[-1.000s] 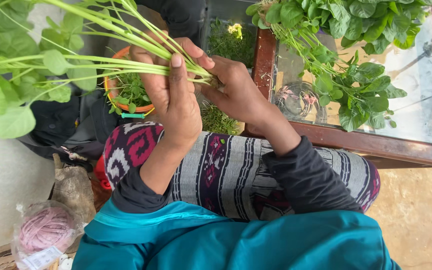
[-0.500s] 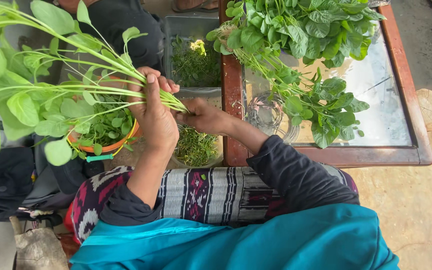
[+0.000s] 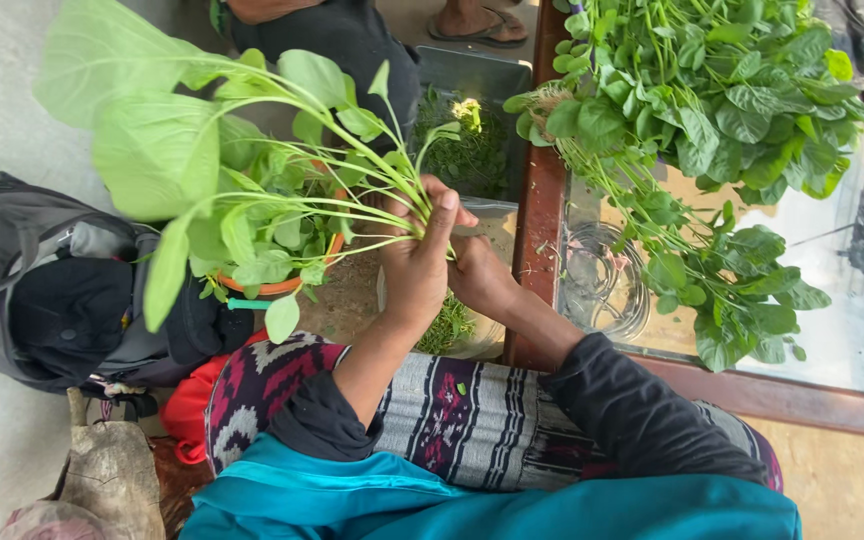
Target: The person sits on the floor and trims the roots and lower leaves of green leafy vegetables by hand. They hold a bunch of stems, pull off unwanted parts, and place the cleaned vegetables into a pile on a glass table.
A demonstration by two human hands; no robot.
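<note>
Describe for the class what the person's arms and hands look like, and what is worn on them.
Both hands, left hand and right hand, are bare, without gloves, and I see no rings. The dark sleeves are pushed up, leaving the forearms uncovered.

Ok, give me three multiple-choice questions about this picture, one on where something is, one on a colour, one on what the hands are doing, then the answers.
1. Where does the big pile of loose greens lie?
A. on the glass-topped table
B. in the grey backpack
C. on the person's lap

2. What colour is the rim of the bowl under the held leaves?
A. blue
B. orange
C. white

3. How is the bunch of leafy stems held?
A. lying loose on the floor
B. by the left hand alone
C. gripped at the stem ends by both hands

Answers: 1 A, the pile rests on the glass. 2 B, an orange edge shows. 3 C, the right hand meets the left at the stems.
</note>
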